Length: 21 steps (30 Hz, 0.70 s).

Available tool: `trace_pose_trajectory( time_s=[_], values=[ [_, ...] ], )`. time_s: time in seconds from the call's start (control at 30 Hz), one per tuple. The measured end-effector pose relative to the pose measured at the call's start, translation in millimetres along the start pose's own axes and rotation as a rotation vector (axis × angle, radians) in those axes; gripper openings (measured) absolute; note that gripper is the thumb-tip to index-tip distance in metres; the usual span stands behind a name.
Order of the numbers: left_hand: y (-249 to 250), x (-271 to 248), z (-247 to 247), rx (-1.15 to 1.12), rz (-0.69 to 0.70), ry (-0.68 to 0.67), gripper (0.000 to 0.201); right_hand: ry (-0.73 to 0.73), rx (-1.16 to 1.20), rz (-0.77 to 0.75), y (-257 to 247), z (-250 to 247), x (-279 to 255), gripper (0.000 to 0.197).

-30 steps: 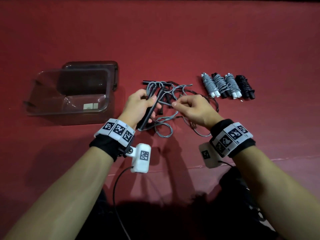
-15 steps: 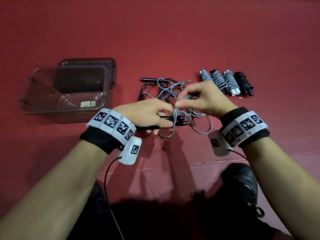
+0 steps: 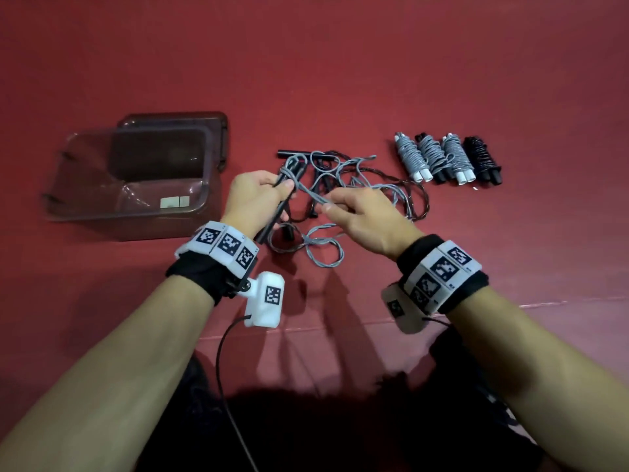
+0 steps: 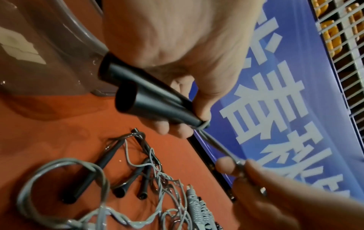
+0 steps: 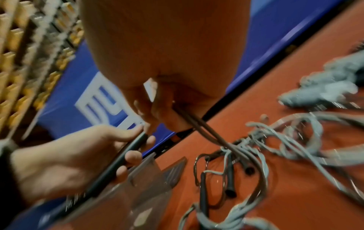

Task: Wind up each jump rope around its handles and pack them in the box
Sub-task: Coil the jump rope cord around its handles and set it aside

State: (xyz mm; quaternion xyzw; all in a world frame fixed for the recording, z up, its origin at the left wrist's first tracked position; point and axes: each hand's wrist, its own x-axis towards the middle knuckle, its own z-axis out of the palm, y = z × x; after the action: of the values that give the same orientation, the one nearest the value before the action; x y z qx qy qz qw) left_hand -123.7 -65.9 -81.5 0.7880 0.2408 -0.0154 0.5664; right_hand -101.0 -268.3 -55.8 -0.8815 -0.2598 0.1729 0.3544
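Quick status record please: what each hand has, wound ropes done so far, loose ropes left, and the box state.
left hand: grips two black handles side by side
right hand: pinches the grey rope running taut from the handle tips
wound ropes: four bundles in a row on the red table, right of the tangle; three grey, one black
loose ropes: a tangle between the hands; count unclear
box: open, no ropes inside, left of the hands
lid: behind the box

Two black handles (image 3: pixel 272 212) are being held together, grey rope (image 3: pixel 311 195) stretching taut from them; four wound ropes (image 3: pixel 446 158) are lying right of the clear box (image 3: pixel 126 178)
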Motion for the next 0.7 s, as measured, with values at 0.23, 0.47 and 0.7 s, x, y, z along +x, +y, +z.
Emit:
trace_pose_trajectory(
  time_s=[0.23,0.47,0.7],
  values=[
    [31.3,-17.0,-4.5,0.734,0.335,-0.398,0.008,-0.026,-0.408,-0.284,-11.7,-53.0,6.4,0.023],
    [88.5,-34.2,-22.7,0.146,0.509,-0.655,0.015,0.320,0.579,-0.178,-3.7,-63.4,7.2,0.013],
    [54.3,-14.1,-7.3,-0.083,0.320,-0.156,0.008,0.143,0.673,0.076,-1.8,-8.8,16.5,0.027]
  ],
)
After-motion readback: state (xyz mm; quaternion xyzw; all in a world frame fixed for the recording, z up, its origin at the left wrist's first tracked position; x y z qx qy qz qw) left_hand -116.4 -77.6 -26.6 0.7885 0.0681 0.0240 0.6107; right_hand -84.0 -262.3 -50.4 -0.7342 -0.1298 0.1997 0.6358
